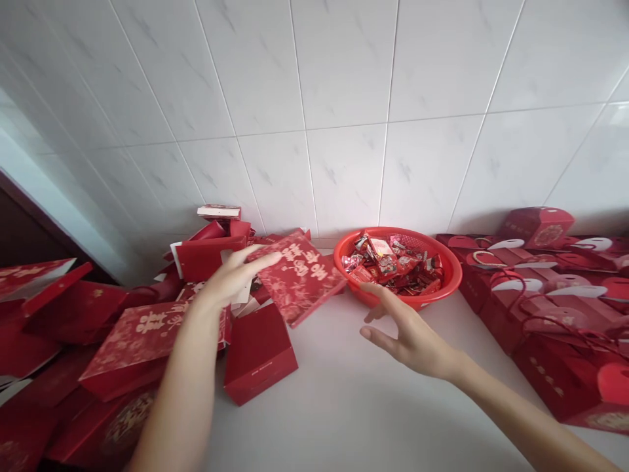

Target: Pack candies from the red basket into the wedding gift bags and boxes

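At far left, a heap of red boxes [132,334], lying at various angles. Next, my left grip [236,278], pinching the patterned box [302,282] by its upper left edge; the box is tilted, its gold characters facing up, above the tabletop [314,419]. Just below it, a plain box [260,354] rests at the heap's edge. Centre right, a red basket [455,269] contains wrapped packets [405,265]. At its near rim, my right grip [403,331], thumb and fingers spread; contact I cannot tell. At far right, handled boxes [545,373] in close rows.
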A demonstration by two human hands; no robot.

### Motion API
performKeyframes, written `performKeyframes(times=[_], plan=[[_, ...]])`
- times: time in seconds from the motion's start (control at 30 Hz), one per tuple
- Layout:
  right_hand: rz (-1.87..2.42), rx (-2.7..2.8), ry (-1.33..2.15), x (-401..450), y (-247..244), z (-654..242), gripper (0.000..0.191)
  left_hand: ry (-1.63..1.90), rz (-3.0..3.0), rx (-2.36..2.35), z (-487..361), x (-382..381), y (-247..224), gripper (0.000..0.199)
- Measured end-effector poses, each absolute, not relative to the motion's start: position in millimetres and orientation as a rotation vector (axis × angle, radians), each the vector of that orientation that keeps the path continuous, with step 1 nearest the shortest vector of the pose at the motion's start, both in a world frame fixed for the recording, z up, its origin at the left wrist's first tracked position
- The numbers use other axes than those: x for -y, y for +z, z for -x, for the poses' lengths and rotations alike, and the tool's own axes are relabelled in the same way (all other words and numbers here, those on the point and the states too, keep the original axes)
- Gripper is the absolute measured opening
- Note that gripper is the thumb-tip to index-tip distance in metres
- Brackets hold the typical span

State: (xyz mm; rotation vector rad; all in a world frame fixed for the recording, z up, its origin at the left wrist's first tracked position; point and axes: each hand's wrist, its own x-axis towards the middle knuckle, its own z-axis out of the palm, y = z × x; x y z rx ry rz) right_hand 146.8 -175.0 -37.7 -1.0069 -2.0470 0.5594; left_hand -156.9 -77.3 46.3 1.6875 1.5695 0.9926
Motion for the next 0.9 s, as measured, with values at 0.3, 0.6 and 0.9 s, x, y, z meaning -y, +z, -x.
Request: performKeyframes(times=[0.3,0.6,0.9], plan=[[0.915,1.537,0.78,188.6,-14.8,-153.8,0.048,1.028,-1.871,-1.265,67.5,101.7,9.9,0.056],[0.882,1.571,0.856,188.4,0.9,-174.3,0.012,0.913,-2.216,-1.152,59.2,111.4,-6.3,0.074],[1.417,2.104,0.577,179.0,-14.7,-166.4,0.021,0.572,-2.638,-1.031,29.0,130.8,-30.0,0.042]])
